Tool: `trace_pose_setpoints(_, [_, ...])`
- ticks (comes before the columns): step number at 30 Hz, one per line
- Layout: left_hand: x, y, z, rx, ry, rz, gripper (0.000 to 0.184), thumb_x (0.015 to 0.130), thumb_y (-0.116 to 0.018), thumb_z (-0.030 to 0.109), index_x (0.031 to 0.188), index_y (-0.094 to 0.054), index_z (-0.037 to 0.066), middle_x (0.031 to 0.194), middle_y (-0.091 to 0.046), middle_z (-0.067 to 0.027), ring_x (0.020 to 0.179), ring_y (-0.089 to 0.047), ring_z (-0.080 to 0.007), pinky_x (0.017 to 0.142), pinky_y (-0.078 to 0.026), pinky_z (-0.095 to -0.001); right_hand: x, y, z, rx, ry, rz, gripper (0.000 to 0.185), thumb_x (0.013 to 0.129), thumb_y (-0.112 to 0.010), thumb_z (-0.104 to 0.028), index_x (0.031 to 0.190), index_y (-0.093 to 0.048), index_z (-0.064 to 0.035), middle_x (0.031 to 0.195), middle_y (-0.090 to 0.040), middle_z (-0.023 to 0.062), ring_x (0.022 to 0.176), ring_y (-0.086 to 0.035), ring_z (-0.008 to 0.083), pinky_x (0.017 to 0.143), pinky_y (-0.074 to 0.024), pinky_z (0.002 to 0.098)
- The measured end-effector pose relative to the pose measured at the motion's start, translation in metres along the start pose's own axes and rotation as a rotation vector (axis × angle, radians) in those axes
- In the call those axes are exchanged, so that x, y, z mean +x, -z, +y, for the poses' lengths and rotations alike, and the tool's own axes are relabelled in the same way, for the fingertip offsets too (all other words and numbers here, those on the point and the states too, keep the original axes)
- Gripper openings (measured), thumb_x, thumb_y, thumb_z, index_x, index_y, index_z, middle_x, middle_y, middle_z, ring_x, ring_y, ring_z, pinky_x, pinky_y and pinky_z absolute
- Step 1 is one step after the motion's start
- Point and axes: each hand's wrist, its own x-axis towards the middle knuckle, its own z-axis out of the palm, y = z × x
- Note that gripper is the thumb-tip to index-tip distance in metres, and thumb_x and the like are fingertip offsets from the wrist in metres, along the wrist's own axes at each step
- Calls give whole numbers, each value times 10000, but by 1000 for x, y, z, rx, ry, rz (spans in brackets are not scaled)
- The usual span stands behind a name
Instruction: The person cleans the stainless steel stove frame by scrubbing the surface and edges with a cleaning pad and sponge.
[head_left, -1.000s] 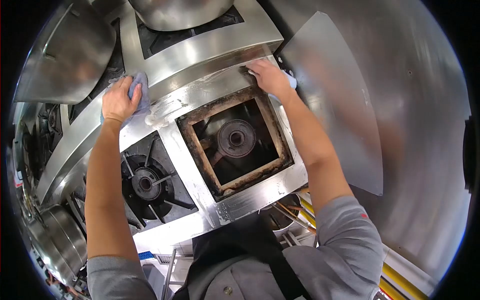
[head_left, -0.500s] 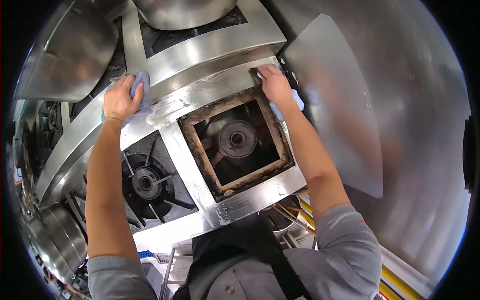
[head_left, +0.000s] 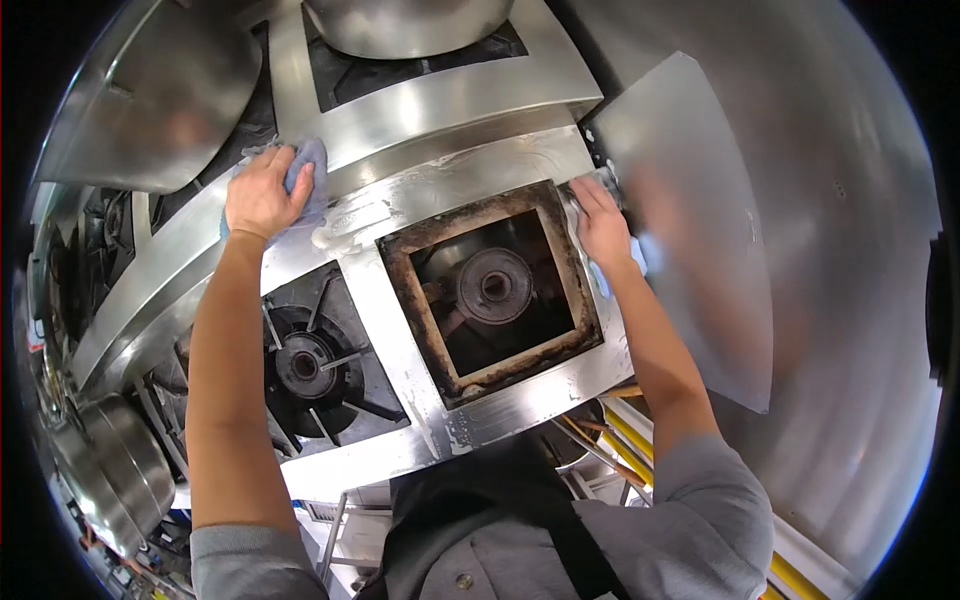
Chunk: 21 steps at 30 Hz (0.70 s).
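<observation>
– Status, left grip [head_left: 262,198]?
– Bunched round grey-blue cloth [head_left: 315,162], fingers curled over it, at raised ledge [head_left: 450,105] of stove [head_left: 545,393].
– Right grip [head_left: 604,228]?
– At stove's right-hand strip, just beside the square opening. Fingers bent, close together; can't tell what they pinch. Light blue cloth [head_left: 646,254] shows either side of the wrist.
– In the opening?
– Round burner [head_left: 495,286], inside dark, grimy frame [head_left: 583,328].
– Other burner?
– Grated one [head_left: 305,367], left of opening, next to left forearm. Large pot [head_left: 410,28] beyond the ledge.
</observation>
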Motion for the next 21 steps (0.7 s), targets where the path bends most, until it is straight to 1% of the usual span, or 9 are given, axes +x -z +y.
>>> trace_pose_setpoints(4, [0,3,0,4,17,-62,287,932,-618,371,991,-639,91,904,-667,-103,810,-669,-331,685,-534,-440,35,-14,-9,24,-34,-26,422,814,-566,45,1218,-663,-28,1246,-637,175,1187,-592,354,1040,-478,430])
trace_pose_setpoints(6, [0,3,1,-2,14,-58,286,931,-619,371,989,-638,91,904,-666,-105,810,-668,-332,684,-534,-439,60,-43,-21,-41,-43,99,420,816,-583,20,1227,-659,-22,1220,-642,176,1169,-595,349,1022,-490,428])
trace_pose_setpoints(8, [1,2,1,17,5,-59,281,930,-621,366,974,-631,89,897,-661,-107,805,-663,-336,680,-532,-440,62,-71,-57,-71,1,70,392,841,-557,-50,1220,-650,-18,1226,-641,151,1192,-580,350,1019,-490,415])
trace_pose_setpoints(10, [2,3,2,7,18,-62,276,932,-619,358,966,-621,84,898,-655,-115,819,-656,-352,679,-527,-450,52,-74,-92,52,158,6,427,835,-551,-40,1253,-637,-25,1267,-635,133,1226,-569,324,1036,-484,399])
trace_pose_setpoints(12, [2,2,2,-3,13,-85,272,933,-618,350,958,-611,79,900,-650,-123,833,-650,-368,679,-522,-461,57,-60,-61,0,222,-18,419,850,-536,-22,1257,-636,-23,1298,-627,138,1226,-579,303,1037,-494,418])
trace_pose_setpoints(15, [1,1,1,4,19,-100,279,938,-612,357,969,-613,80,915,-655,-125,848,-651,-370,687,-522,-468,75,-61,-14,33,-83,141,390,842,-551,-17,1217,-657,-23,1283,-625,154,1214,-577,333,1052,-483,403])
trace_pose_setpoints(16, [3,0,1,16,10,-65,275,935,-614,357,948,-609,82,901,-651,-117,836,-653,-357,681,-524,-459,72,-60,-44,-338,-64,-12,394,845,-557,-30,1227,-652,-23,1279,-617,146,1214,-568,325,1050,-482,391])
trace_pose_setpoints(18, [1,0,3,21,-6,-31,273,933,-616,358,926,-606,85,887,-647,-110,824,-655,-345,676,-526,-451,66,-68,-92,-77,-91,-117,402,849,-550,-48,1239,-647,-27,1277,-610,132,1222,-559,304,1054,-476,391])
trace_pose_setpoints(21, [2,1,5,32,7,-53,277,935,-610,364,924,-606,88,890,-647,-109,829,-655,-346,678,-526,-457,64,-71,-78,16,171,-98,403,857,-536,-47,1245,-643,-34,1329,-604,125,1249,-562,286,1060,-474,391])
